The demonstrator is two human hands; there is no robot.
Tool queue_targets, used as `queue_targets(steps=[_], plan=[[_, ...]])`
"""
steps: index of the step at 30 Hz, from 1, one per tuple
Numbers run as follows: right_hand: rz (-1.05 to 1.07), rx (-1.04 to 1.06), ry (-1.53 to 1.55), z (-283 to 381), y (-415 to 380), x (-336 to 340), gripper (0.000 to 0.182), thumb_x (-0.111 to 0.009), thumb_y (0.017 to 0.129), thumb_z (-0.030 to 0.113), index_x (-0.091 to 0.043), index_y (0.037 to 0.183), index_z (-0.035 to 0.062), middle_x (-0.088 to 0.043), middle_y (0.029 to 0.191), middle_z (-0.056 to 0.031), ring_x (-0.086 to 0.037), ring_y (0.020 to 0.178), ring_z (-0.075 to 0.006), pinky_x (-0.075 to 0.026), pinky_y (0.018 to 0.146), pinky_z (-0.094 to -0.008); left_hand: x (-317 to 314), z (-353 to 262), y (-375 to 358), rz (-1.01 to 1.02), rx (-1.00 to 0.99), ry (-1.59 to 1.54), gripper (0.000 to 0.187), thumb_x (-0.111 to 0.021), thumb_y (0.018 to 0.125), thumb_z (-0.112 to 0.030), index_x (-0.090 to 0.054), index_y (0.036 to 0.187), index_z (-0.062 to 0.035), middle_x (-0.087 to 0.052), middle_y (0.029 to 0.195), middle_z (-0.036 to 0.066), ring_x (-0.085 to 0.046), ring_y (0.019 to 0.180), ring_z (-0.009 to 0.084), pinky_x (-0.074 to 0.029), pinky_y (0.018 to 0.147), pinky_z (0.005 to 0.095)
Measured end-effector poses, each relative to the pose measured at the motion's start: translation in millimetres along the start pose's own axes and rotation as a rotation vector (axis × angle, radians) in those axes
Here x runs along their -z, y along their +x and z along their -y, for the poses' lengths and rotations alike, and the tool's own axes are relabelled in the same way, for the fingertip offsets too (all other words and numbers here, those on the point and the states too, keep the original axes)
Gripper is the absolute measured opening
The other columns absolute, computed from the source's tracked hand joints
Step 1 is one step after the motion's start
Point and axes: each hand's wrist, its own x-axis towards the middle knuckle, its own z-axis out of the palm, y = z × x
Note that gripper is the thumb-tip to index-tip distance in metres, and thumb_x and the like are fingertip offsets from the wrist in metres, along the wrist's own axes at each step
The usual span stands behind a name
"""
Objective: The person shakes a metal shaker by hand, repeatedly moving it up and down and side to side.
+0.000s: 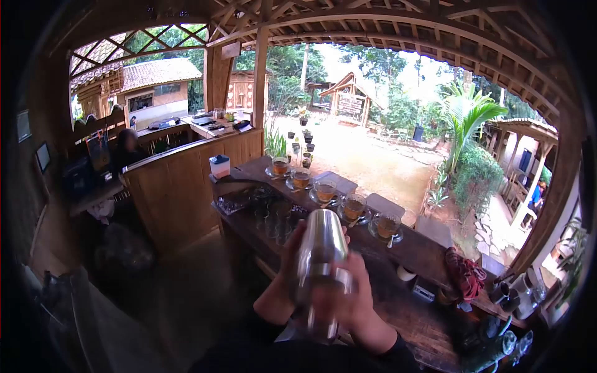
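A shiny metal cocktail shaker (324, 239) is held up in front of my body, tilted, its lower part blurred by motion. My left hand (283, 280) wraps round its left side, with most of the fingers hidden behind it. From the right, my right hand (359, 289) grips the shaker around its middle and lower part. Just beyond it, several glass cups of amber drink stand in a row on saucers along the counter (429, 248). The nearest cup (387, 226) has a spoon on its saucer.
Clear glasses (273, 221) stand left of the shaker. A container with a blue lower part (219, 166) sits at the counter's far left end. On the right are red cloth (465, 273), metal pitchers (528, 292) and glass bottles (497, 348). Another person (129, 146) is behind the wooden partition.
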Motion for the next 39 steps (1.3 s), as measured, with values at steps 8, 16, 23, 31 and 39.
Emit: queue_targets(steps=[8,16,23,31,39], plan=[[0.319,-0.191,0.012,-26.3,-30.7,-8.7,0.038,-0.063,0.077,0.035,-0.064,0.098,0.0034,-0.061,0.11,-0.0141,-0.054,0.111,-0.0377,-0.039,0.097,-0.0492,36.7,14.5,19.6,0.7,0.387,-0.797,0.06,-0.043,0.092,-0.051,-0.049,0.124,-0.0009,-0.058,0.115,0.015,-0.056,0.108,0.0249,-0.046,0.095,0.0394],[-0.456,0.399,0.048,-18.1,-59.4,-55.7,0.05,-0.069,0.077,0.015,-0.047,0.121,0.0076,-0.055,0.116,-0.0084,-0.06,0.1,-0.023,-0.05,0.089,-0.0418,21.8,11.1,4.7,0.374,-0.114,0.019,0.081,-0.043,0.087,-0.063,-0.034,0.137,-0.0003,-0.046,0.129,0.019,-0.052,0.116,0.0292,-0.048,0.094,0.0452],[0.004,-0.637,0.101,-27.8,-9.8,-11.2,0.041,-0.076,0.061,0.017,-0.063,0.099,0.007,-0.059,0.112,-0.0169,-0.057,0.106,-0.0351,-0.045,0.089,-0.0406,111.9,24.5,41.1,0.555,0.182,-0.937,0.059,-0.044,0.09,-0.053,-0.046,0.123,-0.0039,-0.052,0.122,0.014,-0.057,0.103,0.0243,-0.048,0.09,0.0389],[0.113,0.199,0.133,25.2,9.0,32.0,0.036,-0.067,0.073,0.033,-0.061,0.106,0.0177,-0.06,0.118,-0.0039,-0.054,0.112,-0.0281,-0.034,0.1,-0.0532,25.4,14.7,10.3,0.566,-0.208,0.113,0.079,-0.045,0.088,-0.06,-0.036,0.135,0.003,-0.052,0.122,0.02,-0.051,0.117,0.0296,-0.044,0.098,0.0435],[-0.042,-0.59,0.217,-41.8,-22.9,-18.6,0.035,-0.073,0.07,0.021,-0.057,0.1,0.0108,-0.06,0.112,-0.012,-0.053,0.114,-0.0307,-0.036,0.1,-0.049,112.2,20.3,39.0,0.543,-0.03,-0.529,0.064,-0.043,0.091,-0.056,-0.047,0.125,-0.0009,-0.057,0.114,0.017,-0.056,0.107,0.0261,-0.044,0.097,0.0396]])
